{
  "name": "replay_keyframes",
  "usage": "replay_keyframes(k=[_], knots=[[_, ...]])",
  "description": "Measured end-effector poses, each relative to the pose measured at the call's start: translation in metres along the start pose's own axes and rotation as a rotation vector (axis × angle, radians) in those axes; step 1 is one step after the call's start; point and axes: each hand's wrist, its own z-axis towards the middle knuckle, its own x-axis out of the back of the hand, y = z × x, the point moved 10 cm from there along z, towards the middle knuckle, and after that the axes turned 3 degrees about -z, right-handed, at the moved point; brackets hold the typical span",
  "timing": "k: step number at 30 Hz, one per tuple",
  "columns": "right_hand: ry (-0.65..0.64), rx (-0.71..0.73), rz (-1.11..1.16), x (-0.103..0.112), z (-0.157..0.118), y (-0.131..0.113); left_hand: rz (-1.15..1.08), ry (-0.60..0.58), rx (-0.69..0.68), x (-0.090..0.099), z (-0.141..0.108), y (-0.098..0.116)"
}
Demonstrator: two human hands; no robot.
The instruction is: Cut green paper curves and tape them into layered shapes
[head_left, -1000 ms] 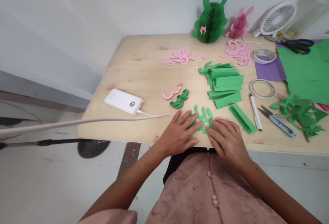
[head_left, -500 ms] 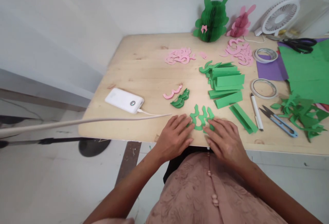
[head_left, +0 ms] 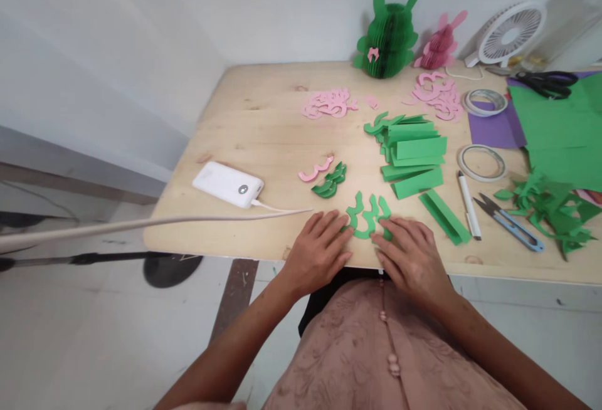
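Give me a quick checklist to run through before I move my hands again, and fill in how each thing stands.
1. Left hand at the green wavy cutouts: ok, fingertips at their left side.
2. Right hand on the cutouts: ok, fingers over their right side.
3. Cutouts fully uncovered: not ok, the fingers hide parts of them.
4. Snips away from both hands: ok, lying right of the white pen.
5. White cable not touching the left hand: cannot tell, its bend ends very near the fingers.
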Motion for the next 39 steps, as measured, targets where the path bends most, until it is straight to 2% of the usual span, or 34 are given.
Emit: replay_keyframes(k=[12,20,24,28,31,34,37,39], knots=[[0.001,0.004,0.031,-0.001,-0.002,0.003,0.001,0.009,-0.007,0.001,0.0,0.002],[0.073,0.001,0.078,0.006,-0.003,0.005,-0.007,0.013,0.007,0.002,0.0,0.001],[0.154,0.012,0.134,0.017,-0.007,0.004,-0.027,0.049,0.003,0.007,0.0,0.001],[0.235,0.003,0.194,0.041,-0.015,0.007,-0.075,0.145,0.003,0.016,-0.003,-0.001],[0.3,-0.06,0.142,0.067,-0.024,0.026,-0.146,0.245,0.031,0.025,-0.005,-0.004],[0.372,-0.173,-0.013,0.09,-0.036,0.059,-0.236,0.348,0.087,0.032,-0.006,-0.007],[0.417,-0.316,-0.157,0.103,-0.052,0.097,-0.299,0.428,0.151,0.036,-0.001,-0.009],[0.398,-0.359,-0.206,0.104,-0.061,0.116,-0.316,0.473,0.182,0.036,0.002,-0.009]])
